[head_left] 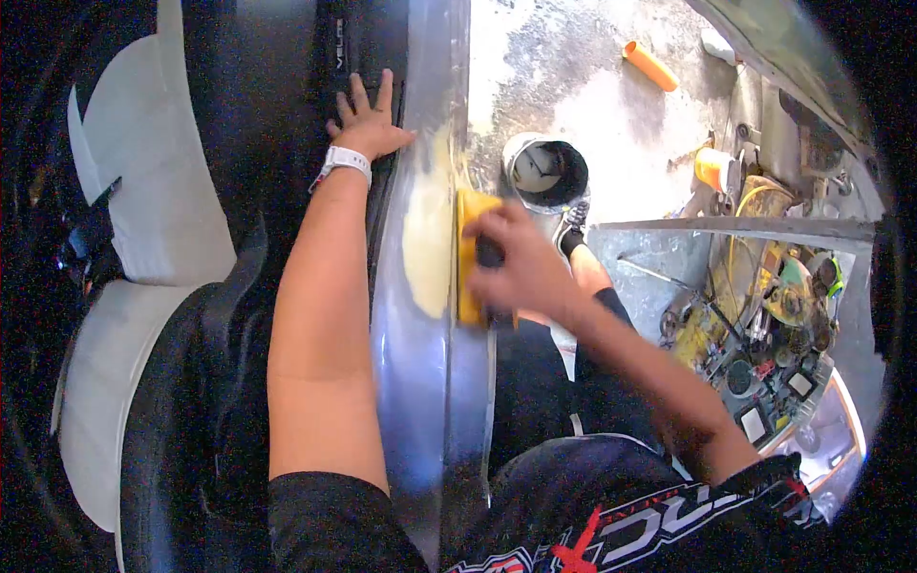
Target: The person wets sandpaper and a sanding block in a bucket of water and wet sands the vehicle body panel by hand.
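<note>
Hands at a car's door sill, as seen through my head camera; clock directions are taken from the centre of the view. At eleven o'clock, my left hand (368, 127) is open, its fingers spread on the dark trim (384, 181), with a white watch (346, 164) at the wrist. Near the centre, my right hand (525, 256), slightly blurred, is closed around the black grip (489, 250) of a yellow block (467, 288). The block lies against the outer side of the metal sill (411, 392), just beside a cream patch (426, 250) at its nine o'clock. At one o'clock, I see a bucket (573, 179) on the floor and, farther out, an orange tube (650, 65). Between three and four o'clock are jumbled tools (740, 377); at nine to ten o'clock, a pale seat (158, 181)
</note>
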A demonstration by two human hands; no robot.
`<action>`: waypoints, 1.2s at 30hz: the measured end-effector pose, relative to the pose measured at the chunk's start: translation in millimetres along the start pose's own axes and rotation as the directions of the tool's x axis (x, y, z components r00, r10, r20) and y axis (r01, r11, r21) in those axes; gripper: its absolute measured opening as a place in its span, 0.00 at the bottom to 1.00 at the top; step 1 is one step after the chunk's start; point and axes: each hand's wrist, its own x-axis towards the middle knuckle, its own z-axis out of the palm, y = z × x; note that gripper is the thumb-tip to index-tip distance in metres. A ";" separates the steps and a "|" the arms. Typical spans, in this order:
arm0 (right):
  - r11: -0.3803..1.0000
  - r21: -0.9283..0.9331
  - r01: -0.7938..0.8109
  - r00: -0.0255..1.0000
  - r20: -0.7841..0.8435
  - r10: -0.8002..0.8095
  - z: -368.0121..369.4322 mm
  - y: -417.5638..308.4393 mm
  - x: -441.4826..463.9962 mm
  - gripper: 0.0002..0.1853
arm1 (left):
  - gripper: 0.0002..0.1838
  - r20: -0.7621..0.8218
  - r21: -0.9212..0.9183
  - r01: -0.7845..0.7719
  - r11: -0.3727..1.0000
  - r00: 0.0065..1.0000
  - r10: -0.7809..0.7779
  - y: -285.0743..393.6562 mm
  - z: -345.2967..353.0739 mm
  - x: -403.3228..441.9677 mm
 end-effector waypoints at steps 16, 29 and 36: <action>0.982 -0.132 -0.134 0.991 -0.033 0.131 -3.6 26.0 45.4 0.26 | 0.65 0.017 0.014 0.004 1.000 1.000 -0.004 2.1 -6.3 -4.4; 0.953 -0.259 -0.159 0.981 -0.147 0.124 4.0 3.1 39.8 0.26 | 0.66 0.041 -0.038 -0.002 0.999 0.999 0.004 1.6 -6.5 -4.6; 0.976 -0.205 -0.067 0.995 -0.080 0.051 2.2 -44.9 -30.9 0.27 | 0.68 0.014 -0.039 -0.028 0.999 0.999 0.029 -4.6 1.3 2.6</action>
